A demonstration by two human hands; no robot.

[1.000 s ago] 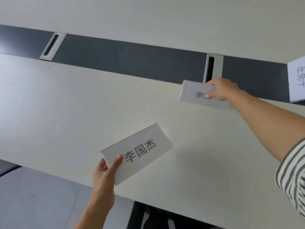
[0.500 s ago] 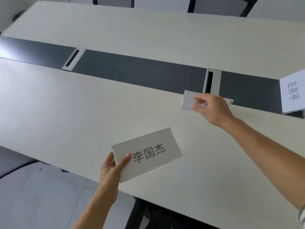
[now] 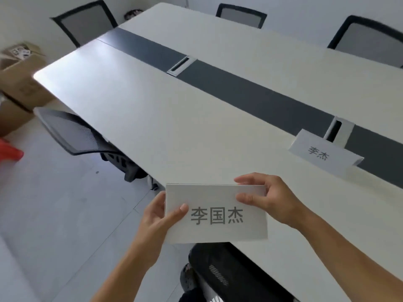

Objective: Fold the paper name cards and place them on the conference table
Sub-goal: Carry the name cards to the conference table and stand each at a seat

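A folded white name card with three printed black characters is held flat in front of me, over the near edge of the white conference table. My left hand grips its left edge with the thumb on top. Its upper right corner is pinched by my right hand. A second folded name card stands on the table at the right, beside the dark centre strip, with nothing touching it.
Two metal cable ports sit in the dark strip. Mesh chairs stand at the near left, below my hands and along the far side. Cardboard boxes lie on the floor at left.
My right hand let go of the card standing by the strip and came back to take hold of the card in my left hand. The view swung left and up.
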